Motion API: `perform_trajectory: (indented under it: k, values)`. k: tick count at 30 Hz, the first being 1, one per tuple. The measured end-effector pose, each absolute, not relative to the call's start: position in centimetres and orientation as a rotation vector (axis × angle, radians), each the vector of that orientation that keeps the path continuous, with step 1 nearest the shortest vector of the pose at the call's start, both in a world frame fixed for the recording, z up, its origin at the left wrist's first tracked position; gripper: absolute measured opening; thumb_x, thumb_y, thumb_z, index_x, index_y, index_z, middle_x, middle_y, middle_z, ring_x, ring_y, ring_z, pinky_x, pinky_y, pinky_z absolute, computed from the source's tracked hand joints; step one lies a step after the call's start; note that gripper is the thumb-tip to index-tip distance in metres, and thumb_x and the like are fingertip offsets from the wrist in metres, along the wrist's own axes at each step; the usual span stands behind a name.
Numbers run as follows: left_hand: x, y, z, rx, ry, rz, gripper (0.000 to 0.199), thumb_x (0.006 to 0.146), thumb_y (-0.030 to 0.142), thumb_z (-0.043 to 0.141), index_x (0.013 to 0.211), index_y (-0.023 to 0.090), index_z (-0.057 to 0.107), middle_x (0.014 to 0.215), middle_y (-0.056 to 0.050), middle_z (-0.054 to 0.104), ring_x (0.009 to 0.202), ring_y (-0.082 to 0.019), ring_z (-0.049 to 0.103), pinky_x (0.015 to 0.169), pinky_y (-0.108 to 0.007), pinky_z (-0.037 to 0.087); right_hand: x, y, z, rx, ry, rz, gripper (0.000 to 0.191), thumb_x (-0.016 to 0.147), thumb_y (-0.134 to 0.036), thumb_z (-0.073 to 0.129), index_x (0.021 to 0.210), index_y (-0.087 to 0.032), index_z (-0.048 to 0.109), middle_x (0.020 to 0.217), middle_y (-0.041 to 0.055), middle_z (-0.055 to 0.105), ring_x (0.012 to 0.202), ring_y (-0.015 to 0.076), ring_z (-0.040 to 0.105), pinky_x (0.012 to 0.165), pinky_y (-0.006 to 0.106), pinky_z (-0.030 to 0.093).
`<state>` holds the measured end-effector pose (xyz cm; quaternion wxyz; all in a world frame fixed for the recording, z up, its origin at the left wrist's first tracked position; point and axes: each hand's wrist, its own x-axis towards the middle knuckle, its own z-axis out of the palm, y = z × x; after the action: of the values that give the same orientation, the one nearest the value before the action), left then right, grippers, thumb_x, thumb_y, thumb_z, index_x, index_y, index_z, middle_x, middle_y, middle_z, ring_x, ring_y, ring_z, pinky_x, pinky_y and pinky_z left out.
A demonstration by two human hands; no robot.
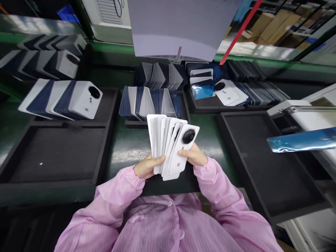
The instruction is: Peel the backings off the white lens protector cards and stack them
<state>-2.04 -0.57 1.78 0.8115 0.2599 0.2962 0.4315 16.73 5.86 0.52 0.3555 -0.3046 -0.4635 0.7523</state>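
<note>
You have two hands: one left hand [146, 167] and one right hand [196, 154]. They share one bunch of white panels [159, 145], too tightly packed to count. On your left are three rows of white and blue panels [85, 99]. In the middle are two rows of thin panels [145, 103]. You can see at least four dark trays [69, 152], one red strip [241, 31], one big pale sheet [183, 28] and two buttons [182, 234].

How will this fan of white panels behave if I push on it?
The white panels would probably slide apart, being separate and fanned out. Each looks thin yet flat, so likely fairly stiff. Their smooth faces may be slippery.
</note>
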Motion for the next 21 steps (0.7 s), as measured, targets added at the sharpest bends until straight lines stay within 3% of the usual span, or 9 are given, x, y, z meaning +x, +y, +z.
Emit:
perform_trajectory:
  k: [4,9,12,16,19,21]
  values:
    - [-2.1,-0.8,1.8,0.638,0.675,0.894,0.072,0.065,0.038,0.081,0.13,0.019,0.058,0.114,-0.014,0.072,0.112,-0.038,0.063,0.098,-0.053,0.05,17.0,6.0,0.6,-0.743,-1.224,1.946,0.051,0.063,-0.029,0.085,0.108,-0.019,0.062,0.103,0.0078,0.072,0.095,0.0251,0.069,0.092,0.047,0.055]
    - [-2.1,-1.2,1.2,0.773,0.696,0.933,0.056,0.077,0.037,0.073,0.129,0.02,0.059,0.125,-0.012,0.066,0.123,-0.032,0.057,0.109,-0.05,0.04,17.5,5.9,0.2,-0.725,-1.262,1.915,0.051,0.064,-0.032,0.085,0.108,-0.02,0.062,0.104,0.0081,0.071,0.097,0.026,0.069,0.092,0.049,0.054]
    - [-2.1,-1.1,1.2,0.846,0.656,0.936,0.053,0.077,0.041,0.072,0.124,0.02,0.063,0.127,-0.013,0.065,0.122,-0.033,0.057,0.107,-0.051,0.042,17.8,5.7,0.2,-0.781,-1.368,1.762,0.05,0.065,-0.036,0.084,0.107,-0.02,0.062,0.105,0.0085,0.071,0.101,0.0267,0.067,0.094,0.049,0.053]
    - [-1.6,-0.9,1.7,0.998,0.711,0.902,0.058,0.067,0.039,0.08,0.12,0.019,0.065,0.131,-0.013,0.062,0.126,-0.035,0.054,0.108,-0.051,0.04,17.8,5.2,1.6,-0.819,-1.631,1.462,0.05,0.068,-0.041,0.081,0.108,-0.019,0.062,0.109,0.0104,0.069,0.106,0.0277,0.065,0.097,0.048,0.052]
    - [-1.1,-1.1,1.4,1.037,0.822,0.911,0.057,0.072,0.038,0.076,0.124,0.02,0.062,0.134,-0.012,0.06,0.127,-0.032,0.053,0.109,-0.049,0.038,17.3,4.5,2.9,-0.784,-1.756,1.341,0.049,0.072,-0.044,0.077,0.109,-0.017,0.061,0.109,0.0114,0.07,0.105,0.0274,0.066,0.094,0.045,0.053]
    - [-0.9,-1.3,0.9,0.983,0.8,0.901,0.055,0.073,0.038,0.075,0.123,0.019,0.062,0.129,-0.012,0.064,0.12,-0.031,0.059,0.103,-0.047,0.044,16.8,3.9,3.4,-0.807,-1.782,1.294,0.048,0.074,-0.046,0.074,0.109,-0.017,0.061,0.106,0.0112,0.07,0.101,0.0267,0.067,0.091,0.043,0.055]
